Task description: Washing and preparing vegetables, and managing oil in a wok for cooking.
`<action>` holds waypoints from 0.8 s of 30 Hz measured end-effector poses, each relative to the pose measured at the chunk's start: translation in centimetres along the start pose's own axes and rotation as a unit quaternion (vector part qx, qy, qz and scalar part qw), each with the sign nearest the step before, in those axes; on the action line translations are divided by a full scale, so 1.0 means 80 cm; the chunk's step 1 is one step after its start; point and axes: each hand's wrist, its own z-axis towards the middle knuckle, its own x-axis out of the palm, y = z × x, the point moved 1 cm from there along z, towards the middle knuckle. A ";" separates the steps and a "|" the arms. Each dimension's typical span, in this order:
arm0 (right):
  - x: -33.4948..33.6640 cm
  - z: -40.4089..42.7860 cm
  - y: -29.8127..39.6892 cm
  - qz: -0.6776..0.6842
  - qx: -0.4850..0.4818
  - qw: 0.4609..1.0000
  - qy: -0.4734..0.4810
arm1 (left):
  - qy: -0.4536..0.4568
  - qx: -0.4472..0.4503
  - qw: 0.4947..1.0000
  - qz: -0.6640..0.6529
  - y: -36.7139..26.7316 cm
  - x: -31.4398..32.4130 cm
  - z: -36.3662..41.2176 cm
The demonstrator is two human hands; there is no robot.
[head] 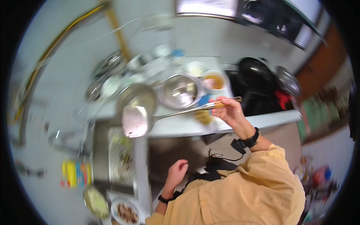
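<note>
My right hand (229, 111) grips the wooden handle of a metal wok spatula (180, 112). The wide spatula blade (135, 121) points left, over the front edge of a large metal basin (136, 95), with a few dark specks on it. Lower down, my left hand (177, 171) hangs before the counter's front with its fingers curled; whether they are fully closed is hard to see. Beyond the spatula shaft sits a metal bowl (180, 90). A white bowl of orange-brown liquid (216, 81) stands just past my right hand.
At right, a black wok (255, 73) rests on the stove, with a metal lid (288, 80) beside it. The sink (101, 152) at left holds a tray of scraps (121, 160). Below it are a bowl of pale shredded food (97, 202) and a plate of brown pieces (127, 213).
</note>
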 end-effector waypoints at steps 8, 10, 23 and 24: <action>-0.139 -0.160 0.228 -0.124 -0.380 0.900 -0.174 | 0.123 0.070 0.988 0.054 -0.055 0.111 0.118; -0.179 -0.185 0.271 -0.178 -0.429 0.855 -0.230 | 0.089 0.132 0.985 0.069 -0.074 0.145 0.150; -0.373 -0.108 0.458 -0.358 -0.345 0.788 -0.364 | -0.132 0.102 0.905 0.392 -0.096 0.224 0.297; -0.381 -0.101 0.466 -0.388 -0.341 0.782 -0.348 | -0.131 0.095 0.904 0.397 -0.101 0.224 0.296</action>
